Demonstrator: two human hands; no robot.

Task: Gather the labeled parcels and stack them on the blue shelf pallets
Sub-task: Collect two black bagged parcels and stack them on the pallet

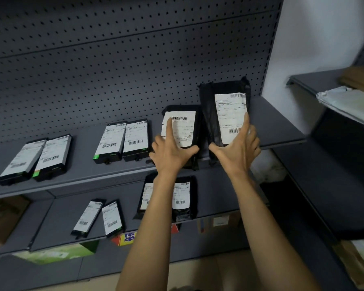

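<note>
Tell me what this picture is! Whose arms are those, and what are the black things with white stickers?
There is no machine here. A person wears one camera on their head, so you see their own two arms reaching out, just as they see them. In front is a grey shelf with a holey back wall. The right hand grips a tall black bag with a white posting label, held upright. The left hand rests on a second black bag, one finger stretched across its label. Further left lie labelled black boxes, and more parcels sit on the shelf below.
</note>
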